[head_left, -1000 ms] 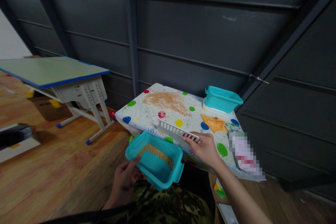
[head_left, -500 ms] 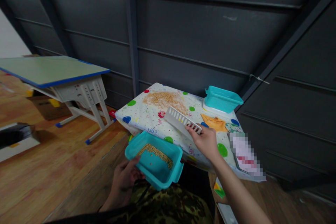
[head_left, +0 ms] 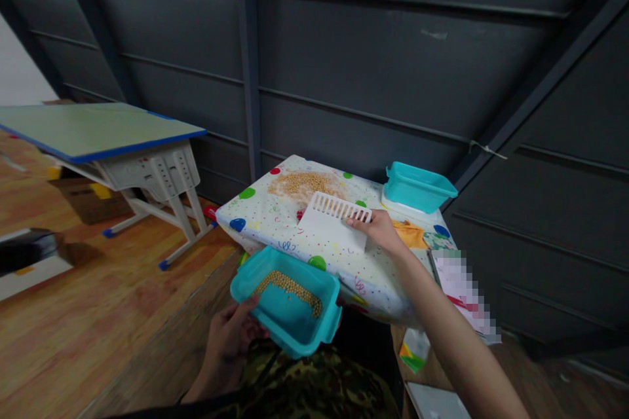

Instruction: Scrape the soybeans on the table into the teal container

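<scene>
My right hand (head_left: 376, 229) is closed on a flat white plastic scraper (head_left: 330, 226) with a row of slots along its far edge. The scraper is over the near side of a pile of soybean-like beans (head_left: 304, 184), which lies in pale crumbs on the patterned tablecloth (head_left: 265, 226). My left hand (head_left: 230, 334) grips the near left rim of a turquoise plastic basin (head_left: 285, 330), just off the table's front edge above my lap. More beans (head_left: 289, 285) lie in it, mostly along its far side.
A second turquoise basin (head_left: 420, 188) stands at the table's back right. Near it lie an orange cloth (head_left: 410, 234) and a blurred pinkish sheet (head_left: 459, 291). To the left is a green-topped desk (head_left: 98, 131). A dark panelled wall (head_left: 368, 52) rises behind.
My right hand has turned the scraper from steeply tilted to flatter, so its broad face shows. The basin in my left hand has shifted slightly left, with its beans.
</scene>
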A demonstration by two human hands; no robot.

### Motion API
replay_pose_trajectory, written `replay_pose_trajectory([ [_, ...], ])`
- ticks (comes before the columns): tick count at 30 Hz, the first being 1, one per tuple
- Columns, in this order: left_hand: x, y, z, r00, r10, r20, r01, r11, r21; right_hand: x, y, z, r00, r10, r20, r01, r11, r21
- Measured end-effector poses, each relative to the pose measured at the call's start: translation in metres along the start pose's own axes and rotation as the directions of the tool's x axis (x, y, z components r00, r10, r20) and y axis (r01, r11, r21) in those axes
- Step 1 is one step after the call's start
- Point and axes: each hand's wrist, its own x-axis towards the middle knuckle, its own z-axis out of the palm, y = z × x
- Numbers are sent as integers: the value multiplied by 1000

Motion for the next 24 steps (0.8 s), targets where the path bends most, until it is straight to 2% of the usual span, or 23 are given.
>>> replay_pose_trajectory([
  [5, 4, -6, -2, 1000, -2, -7, 2, 1000, -1, 39, 11, -20, 995, 96, 24, -98, 993, 73],
  [10, 0, -8, -1, 999, 11, -37, -11, 1000, -3, 81, 22, -29, 972, 234, -26, -229, 966, 123],
  [13, -5, -6, 2, 998, 32, -56, -32, 999, 3, 103, 25, -33, 958, 285, -19, -279, 949, 146],
  [18, -13, 2, 8, 997, 18, -76, -18, 1000, 0, 128, 24, -41, 954, 300, -10, -295, 942, 160],
  [24, -17, 7, 12, 997, 19, -74, -19, 1000, 7, 143, 20, -43, 949, 311, -43, -298, 936, 188],
])
